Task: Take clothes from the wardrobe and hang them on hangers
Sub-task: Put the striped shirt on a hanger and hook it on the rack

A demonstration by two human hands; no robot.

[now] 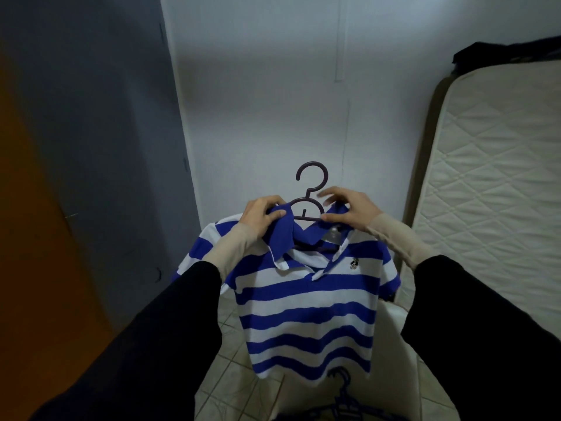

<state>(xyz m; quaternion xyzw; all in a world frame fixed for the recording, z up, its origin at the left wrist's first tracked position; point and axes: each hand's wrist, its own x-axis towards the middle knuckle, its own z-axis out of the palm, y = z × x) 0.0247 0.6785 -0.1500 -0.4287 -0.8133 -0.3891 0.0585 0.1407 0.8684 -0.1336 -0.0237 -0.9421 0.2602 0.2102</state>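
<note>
A blue-and-white striped polo shirt hangs in front of me on a dark plastic hanger, whose hook sticks up above the collar. My left hand grips the left side of the blue collar. At the right side, my right hand pinches the collar with thumb and fingers against the hanger's shoulder. The hanger's arms are hidden inside the shirt.
A grey wardrobe side and an orange panel stand at the left. An upright quilted mattress leans at the right. Several blue hangers lie on the tiled floor below the shirt. White wall behind.
</note>
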